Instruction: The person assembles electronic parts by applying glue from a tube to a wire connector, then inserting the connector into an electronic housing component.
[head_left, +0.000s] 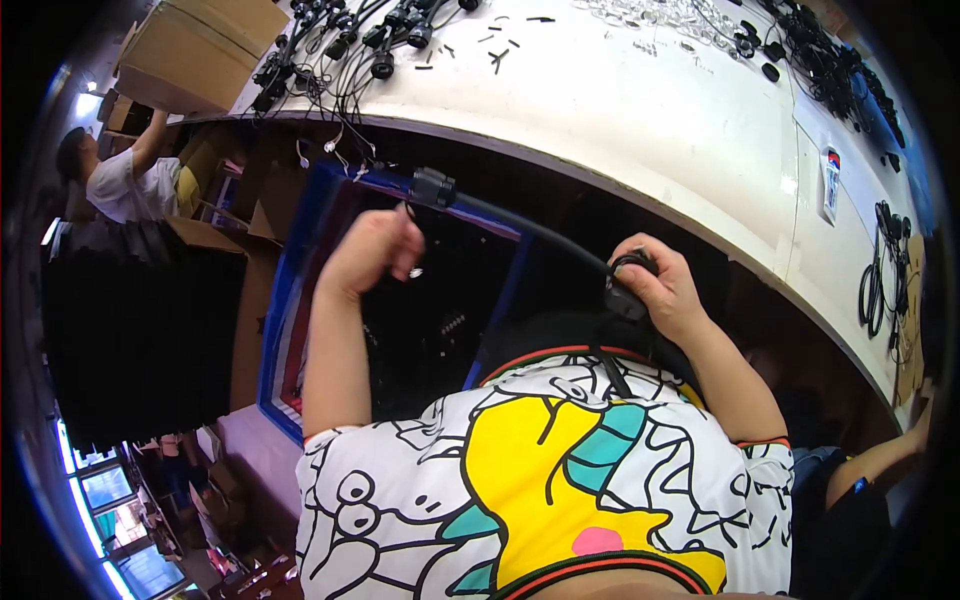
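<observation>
My right hand (660,285) is closed around the dark, blocky end (627,297) of a black flexible-neck part, with a loop of thin black cable under the thumb. The thick neck (535,228) runs left from there in a gentle bend. At its other end sits a ribbed black head (432,187), just above my left hand (380,248). My left fingers are curled closed and slightly blurred. A thin dark strand and a small whitish bit show beside them, but what they grip is unclear.
A white table (640,130) curves across the top, with black flexible-neck parts (380,35), clear discs (660,15), cable bundles and a tube (831,185). A blue-rimmed bin (285,300) stands below. At left, a person (135,180) reaches to a cardboard box (195,55); another person's arm (880,460) shows at right.
</observation>
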